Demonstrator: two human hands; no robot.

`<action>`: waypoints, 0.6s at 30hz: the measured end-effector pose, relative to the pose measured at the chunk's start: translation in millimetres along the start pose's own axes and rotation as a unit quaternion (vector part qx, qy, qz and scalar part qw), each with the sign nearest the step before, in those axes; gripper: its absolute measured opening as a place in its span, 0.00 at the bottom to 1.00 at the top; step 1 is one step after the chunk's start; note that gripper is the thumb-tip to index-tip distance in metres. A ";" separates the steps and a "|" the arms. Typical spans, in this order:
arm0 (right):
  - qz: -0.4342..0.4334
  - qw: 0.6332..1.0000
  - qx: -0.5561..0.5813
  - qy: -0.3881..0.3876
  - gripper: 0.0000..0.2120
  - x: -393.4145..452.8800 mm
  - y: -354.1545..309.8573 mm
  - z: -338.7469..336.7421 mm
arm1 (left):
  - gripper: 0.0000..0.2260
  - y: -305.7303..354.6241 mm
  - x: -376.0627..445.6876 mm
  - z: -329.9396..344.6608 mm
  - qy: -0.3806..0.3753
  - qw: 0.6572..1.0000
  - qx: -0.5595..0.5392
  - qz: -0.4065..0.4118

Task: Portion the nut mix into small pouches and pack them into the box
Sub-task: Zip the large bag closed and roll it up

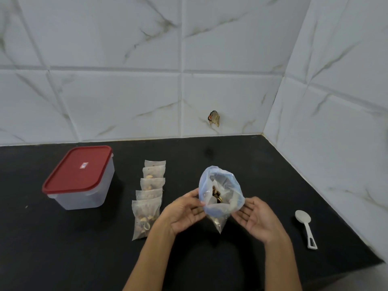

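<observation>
A clear plastic bag of nut mix (222,192) stands open-mouthed at the middle of the black counter, its rim rolled down and nuts showing inside. My left hand (184,213) pinches the bag's left rim. My right hand (257,219) holds the right side, fingers curled against the plastic. Left of the bag lies a row of several small filled pouches (150,196), overlapping from back to front. The translucent box (80,179) with a red lid on it stands at the far left.
A white plastic spoon (305,226) lies on the counter (262,169) to the right of my hands. Marbled tile walls close the back and right sides, meeting in a corner. A small chipped patch (214,118) marks the back wall.
</observation>
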State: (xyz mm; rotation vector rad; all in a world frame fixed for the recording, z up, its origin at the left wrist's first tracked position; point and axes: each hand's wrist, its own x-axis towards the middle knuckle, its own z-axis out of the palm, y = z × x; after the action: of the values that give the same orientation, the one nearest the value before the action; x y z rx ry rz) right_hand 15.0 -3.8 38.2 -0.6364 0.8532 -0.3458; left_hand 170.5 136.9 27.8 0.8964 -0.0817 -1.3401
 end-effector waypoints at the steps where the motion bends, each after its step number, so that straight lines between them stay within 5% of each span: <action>1: -0.001 1.000 0.003 -0.010 0.12 -1.4 0.4 -0.4 | 0.24 -0.7 -0.3 0.1 0.010 1.000 0.020 -0.001; 5: -0.010 0.999 -0.036 -0.010 0.10 -6.0 0.4 0.2 | 0.19 1.1 -3.0 6.1 0.086 0.993 0.082 -0.004; 8: -0.056 0.982 -0.173 0.050 0.11 -8.1 0.6 6.6 | 0.11 -0.2 -2.7 14.3 0.143 0.983 0.110 0.023; 15: -0.229 0.789 -0.497 0.278 0.09 -12.7 14.1 40.4 | 0.10 -22.2 -0.6 28.5 0.317 0.866 0.321 0.217; 16: -0.233 0.795 -0.491 0.269 0.08 -11.5 15.1 40.9 | 0.10 -22.3 -1.0 28.3 0.314 0.865 0.324 0.219; 18: -0.186 0.873 -0.396 0.215 0.11 -9.5 8.8 37.1 | 0.09 -17.6 -2.6 26.8 0.287 0.890 0.300 0.187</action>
State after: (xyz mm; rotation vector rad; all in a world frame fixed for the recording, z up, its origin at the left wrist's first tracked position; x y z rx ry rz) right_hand 38.6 22.0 56.3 -1.5425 1.3153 -0.4964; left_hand 141.6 126.2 36.4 1.6792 -0.2054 -0.6408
